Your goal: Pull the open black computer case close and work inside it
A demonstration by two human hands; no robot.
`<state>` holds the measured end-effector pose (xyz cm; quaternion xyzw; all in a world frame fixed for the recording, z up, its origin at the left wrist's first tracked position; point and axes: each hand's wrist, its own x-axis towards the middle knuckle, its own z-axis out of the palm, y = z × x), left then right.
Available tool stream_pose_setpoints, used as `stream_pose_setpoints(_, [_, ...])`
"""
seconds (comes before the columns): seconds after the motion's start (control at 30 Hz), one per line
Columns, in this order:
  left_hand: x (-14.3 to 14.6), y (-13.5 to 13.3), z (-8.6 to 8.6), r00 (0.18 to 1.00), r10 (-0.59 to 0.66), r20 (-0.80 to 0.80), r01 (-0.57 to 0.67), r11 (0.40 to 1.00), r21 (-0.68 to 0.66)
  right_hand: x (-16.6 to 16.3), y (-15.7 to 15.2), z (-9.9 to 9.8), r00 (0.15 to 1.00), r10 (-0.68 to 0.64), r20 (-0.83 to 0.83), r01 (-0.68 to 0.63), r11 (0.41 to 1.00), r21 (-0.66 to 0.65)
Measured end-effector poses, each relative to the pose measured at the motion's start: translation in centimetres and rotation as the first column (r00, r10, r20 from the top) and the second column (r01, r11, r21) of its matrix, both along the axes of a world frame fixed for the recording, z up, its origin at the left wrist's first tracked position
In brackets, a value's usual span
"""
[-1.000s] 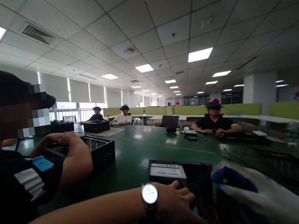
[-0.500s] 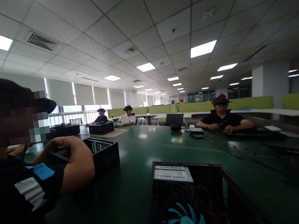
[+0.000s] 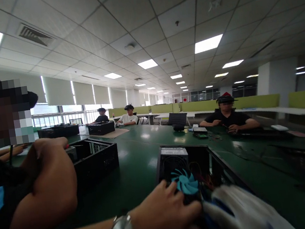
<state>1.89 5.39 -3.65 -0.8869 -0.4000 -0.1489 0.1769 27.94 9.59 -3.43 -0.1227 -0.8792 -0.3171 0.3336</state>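
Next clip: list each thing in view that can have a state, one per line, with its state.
Computer case: side open, insides exposed.
Blue fan: mounted inside the case; spinning or not, cannot tell.
Left hand: bare, watch on wrist, fingers on the case by the fan.
Right hand: in a white glove, at the case; grip cannot be told.
Neighbour's case: open on top.
Ceiling lights: on.

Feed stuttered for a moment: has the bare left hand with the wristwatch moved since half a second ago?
Yes. The left hand, out of view then, is now back at the frame's bottom, resting against the open black computer case just below its blue fan.
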Motion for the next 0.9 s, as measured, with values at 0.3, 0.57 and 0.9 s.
stream_pose_setpoints(0.3, [8.0, 10.5, -1.8, 0.971, 0.197, 0.132, -0.22, 0.958, 0.186, 0.7, 18.3, -4.8, 0.821, -0.544, -0.175, 0.399, 0.765, -0.506])
stream_pose_setpoints(0.57, [3.4, 9.2, -10.7, 0.902, 0.234, 0.361, -0.109, 0.936, -0.335, 11.6, 19.2, -15.7, 0.785, -0.611, -0.099, 0.329, 0.547, -0.77])
stream_pose_setpoints(0.9, [4.1, 9.9, -11.1, 0.944, 0.119, 0.308, 0.005, 0.927, -0.374, 13.0, 23.3, -16.5, 0.805, -0.582, -0.114, 0.305, 0.57, -0.763])
